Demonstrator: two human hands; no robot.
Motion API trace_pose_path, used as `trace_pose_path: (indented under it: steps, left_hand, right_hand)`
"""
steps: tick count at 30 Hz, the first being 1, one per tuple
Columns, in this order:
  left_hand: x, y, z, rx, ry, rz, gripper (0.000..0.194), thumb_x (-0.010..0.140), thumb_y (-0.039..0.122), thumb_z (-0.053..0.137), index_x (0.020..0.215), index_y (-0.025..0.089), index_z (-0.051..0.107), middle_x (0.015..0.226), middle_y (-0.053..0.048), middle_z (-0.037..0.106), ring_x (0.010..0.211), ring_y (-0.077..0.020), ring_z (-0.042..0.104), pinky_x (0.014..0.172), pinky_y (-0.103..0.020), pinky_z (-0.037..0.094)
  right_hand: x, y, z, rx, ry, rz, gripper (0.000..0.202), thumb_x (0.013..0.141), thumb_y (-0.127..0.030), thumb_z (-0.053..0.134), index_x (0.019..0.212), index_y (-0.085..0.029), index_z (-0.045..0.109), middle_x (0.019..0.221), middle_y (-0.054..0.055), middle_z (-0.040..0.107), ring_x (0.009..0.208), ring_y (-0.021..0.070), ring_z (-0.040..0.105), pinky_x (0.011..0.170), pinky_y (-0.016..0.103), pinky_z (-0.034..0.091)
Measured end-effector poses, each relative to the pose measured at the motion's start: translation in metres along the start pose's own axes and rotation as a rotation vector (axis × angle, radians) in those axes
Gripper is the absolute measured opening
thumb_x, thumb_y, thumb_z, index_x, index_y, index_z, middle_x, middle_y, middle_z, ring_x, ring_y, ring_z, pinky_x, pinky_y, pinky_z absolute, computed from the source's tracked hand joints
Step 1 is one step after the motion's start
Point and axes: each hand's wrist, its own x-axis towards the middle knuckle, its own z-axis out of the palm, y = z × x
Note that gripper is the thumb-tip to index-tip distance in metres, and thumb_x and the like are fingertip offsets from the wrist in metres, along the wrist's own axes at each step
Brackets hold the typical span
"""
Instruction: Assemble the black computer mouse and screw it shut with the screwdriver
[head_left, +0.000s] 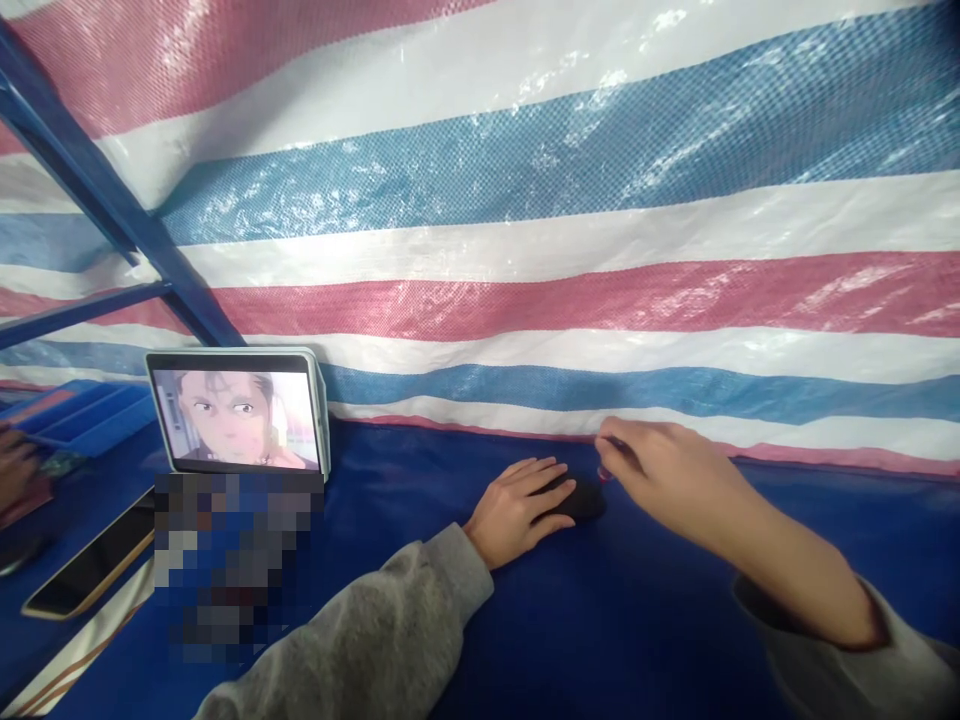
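Note:
My left hand point(525, 510) lies with its fingers spread on a dark, rounded object point(585, 497) that rests on the blue tabletop point(645, 620). Just to the right and slightly above, my right hand point(652, 465) is held with its fingertips pinched together. A small reddish thing point(604, 473) shows right below those fingertips, too small to name. Grey sleeves cover both forearms, the right one pushed back from the wrist.
A tablet point(236, 420) stands propped at the left, playing an animated picture. A phone point(97, 560), blue trays point(90, 415) and another person's hand point(16, 470) are farther left. Striped sheeting point(525, 300) hangs behind, beside a blue metal frame point(180, 290).

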Motion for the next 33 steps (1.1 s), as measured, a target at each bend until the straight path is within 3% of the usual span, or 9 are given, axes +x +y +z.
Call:
trace_pose_path:
  steps: [4,11,14,19,23,29,33]
  left_hand:
    - [-0.0002,0.0017,-0.0013,-0.002,-0.010,-0.004,0.042,0.097,0.045,0.047,0.130,0.020,0.056,0.135,-0.009,0.057,0.132,-0.0229,0.047,0.110,-0.044,0.040]
    - [-0.0014,0.0039,-0.0037,0.007,-0.071,0.002,0.043,0.096,0.033,0.049,0.136,0.017,0.050,0.142,-0.010,0.050,0.136,-0.0233,0.041,0.114,-0.045,0.035]
    - [-0.0018,0.0033,-0.0033,0.008,-0.080,0.012,0.043,0.097,0.033,0.047,0.137,0.018,0.048,0.143,-0.010,0.049,0.137,-0.0229,0.040,0.114,-0.045,0.034]
    - [-0.0019,0.0019,-0.0018,0.006,-0.069,0.011,0.042,0.098,0.034,0.047,0.136,0.016,0.050,0.141,-0.010,0.050,0.137,-0.0224,0.041,0.114,-0.043,0.034]
    - [-0.0017,0.0018,-0.0012,0.008,-0.062,0.029,0.041,0.098,0.034,0.047,0.135,0.016,0.051,0.142,-0.010,0.050,0.137,-0.0223,0.040,0.115,-0.043,0.033]
    - [-0.0022,0.0017,-0.0006,0.009,-0.062,0.022,0.042,0.098,0.034,0.046,0.136,0.018,0.049,0.141,-0.010,0.051,0.136,-0.0229,0.042,0.114,-0.045,0.035]
    - [-0.0026,0.0012,0.0001,0.003,-0.064,0.016,0.042,0.098,0.034,0.046,0.137,0.019,0.048,0.141,-0.010,0.051,0.136,-0.0236,0.042,0.112,-0.046,0.037]
  right_hand:
    - [-0.0001,-0.0012,0.0084,-0.124,0.040,0.003,0.030,0.094,-0.038,0.037,0.085,-0.021,0.061,0.063,0.003,0.065,0.057,0.0192,0.059,0.051,0.028,0.027]
    - [-0.0014,0.0006,0.0070,-0.029,0.019,-0.070,0.025,0.087,-0.014,0.039,0.092,-0.019,0.063,0.090,0.005,0.067,0.074,0.0172,0.063,0.063,0.028,0.038]
    - [-0.0006,-0.0017,0.0087,0.023,-0.012,-0.109,0.029,0.088,-0.014,0.036,0.090,-0.018,0.065,0.089,0.006,0.066,0.074,0.0169,0.063,0.066,0.028,0.041]
    - [-0.0004,-0.0001,0.0106,-0.019,0.008,-0.136,0.036,0.083,-0.007,0.038,0.109,-0.018,0.061,0.102,0.007,0.063,0.079,0.0177,0.063,0.066,0.029,0.041]
    - [-0.0008,0.0018,0.0096,-0.062,0.014,-0.073,0.028,0.086,-0.013,0.039,0.097,-0.019,0.063,0.091,0.005,0.064,0.075,0.0183,0.062,0.063,0.029,0.039]
    - [-0.0017,-0.0017,0.0085,-0.030,0.010,-0.126,0.037,0.081,-0.009,0.039,0.108,-0.019,0.063,0.097,0.006,0.066,0.074,0.0168,0.062,0.063,0.028,0.039]
    - [-0.0018,-0.0014,0.0091,-0.035,0.019,-0.086,0.032,0.089,-0.014,0.035,0.104,-0.019,0.062,0.089,0.005,0.065,0.070,0.0162,0.061,0.061,0.028,0.037]
